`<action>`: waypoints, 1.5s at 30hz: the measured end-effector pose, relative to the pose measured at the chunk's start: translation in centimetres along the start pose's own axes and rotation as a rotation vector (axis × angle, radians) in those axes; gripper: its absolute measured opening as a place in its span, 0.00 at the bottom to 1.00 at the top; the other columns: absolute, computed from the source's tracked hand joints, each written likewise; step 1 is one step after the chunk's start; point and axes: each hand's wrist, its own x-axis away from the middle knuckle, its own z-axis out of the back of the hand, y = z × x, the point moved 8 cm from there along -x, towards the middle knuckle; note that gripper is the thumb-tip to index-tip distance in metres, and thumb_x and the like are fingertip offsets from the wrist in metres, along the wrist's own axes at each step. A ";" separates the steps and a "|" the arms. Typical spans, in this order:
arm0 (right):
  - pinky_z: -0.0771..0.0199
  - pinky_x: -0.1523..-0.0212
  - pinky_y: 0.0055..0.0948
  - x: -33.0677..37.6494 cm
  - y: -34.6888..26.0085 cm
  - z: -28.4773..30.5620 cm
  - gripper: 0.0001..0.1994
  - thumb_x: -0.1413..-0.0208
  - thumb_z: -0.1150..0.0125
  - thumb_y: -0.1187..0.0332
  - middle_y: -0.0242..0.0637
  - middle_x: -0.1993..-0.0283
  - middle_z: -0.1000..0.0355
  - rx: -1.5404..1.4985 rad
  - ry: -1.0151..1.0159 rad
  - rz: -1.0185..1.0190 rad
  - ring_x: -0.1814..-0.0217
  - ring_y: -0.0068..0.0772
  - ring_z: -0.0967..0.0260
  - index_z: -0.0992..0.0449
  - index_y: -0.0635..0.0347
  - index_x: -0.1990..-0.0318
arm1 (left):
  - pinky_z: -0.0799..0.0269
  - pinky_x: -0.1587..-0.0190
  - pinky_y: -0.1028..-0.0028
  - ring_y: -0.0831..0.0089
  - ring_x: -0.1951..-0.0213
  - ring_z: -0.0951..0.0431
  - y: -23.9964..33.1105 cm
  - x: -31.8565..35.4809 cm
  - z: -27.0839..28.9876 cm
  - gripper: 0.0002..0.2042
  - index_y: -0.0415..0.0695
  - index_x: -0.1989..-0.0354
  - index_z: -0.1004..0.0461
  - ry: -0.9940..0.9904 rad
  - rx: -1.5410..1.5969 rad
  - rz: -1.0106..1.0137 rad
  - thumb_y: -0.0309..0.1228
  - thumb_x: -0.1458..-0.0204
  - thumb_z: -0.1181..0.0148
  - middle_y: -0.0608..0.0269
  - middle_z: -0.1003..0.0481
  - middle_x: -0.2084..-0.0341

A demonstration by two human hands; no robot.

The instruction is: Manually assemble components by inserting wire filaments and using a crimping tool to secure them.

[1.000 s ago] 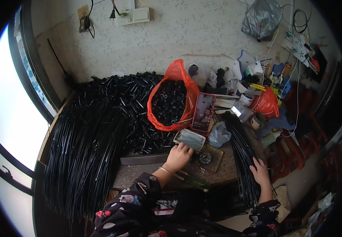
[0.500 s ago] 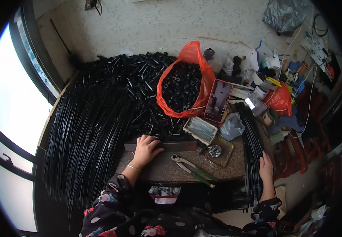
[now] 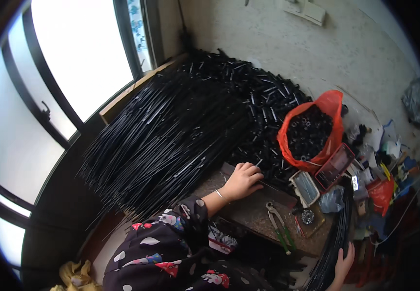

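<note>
My left hand (image 3: pixel 243 181) rests palm down on a long dark bar (image 3: pixel 280 194) along the front of a heap of short black tubular pieces (image 3: pixel 273 94). Its fingers lie over the bar, thumb apart, and it seems to hold nothing. At lower right my right hand (image 3: pixel 345 262) lies with fingers stretched against the side of a bundle of long thin black rods (image 3: pixel 333 242). Between the hands, end-cutting nippers (image 3: pixel 274 211) with green handles lie on the worktop (image 3: pixel 241 213). A round metallic cluster (image 3: pixel 307 217) sits beside them on a small tray.
A large stack of thin black rods (image 3: pixel 156 140) fans over the worktop's left side, near a window (image 3: pixel 83 53). Further right are a red plastic bag (image 3: pixel 335 104) of black ringed parts, a phone (image 3: pixel 335 167), a small box of pale sticks (image 3: pixel 305 189) and mixed clutter (image 3: pixel 389 160).
My view has swung left and tilted, so the worktop appears further right and rotated. Both hands keep about the same places, on the bar and the rod bundle.
</note>
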 end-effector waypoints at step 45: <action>0.41 0.45 0.39 5.0 -27.5 -11.3 0.13 0.56 0.43 0.73 0.35 0.50 0.31 -0.428 -0.161 0.660 0.43 0.44 0.41 0.24 0.53 0.60 | 0.30 0.75 0.64 0.57 0.77 0.25 -14.3 10.5 18.8 0.05 0.38 0.75 0.35 -0.293 -0.795 0.687 0.26 0.52 0.56 0.53 0.28 0.82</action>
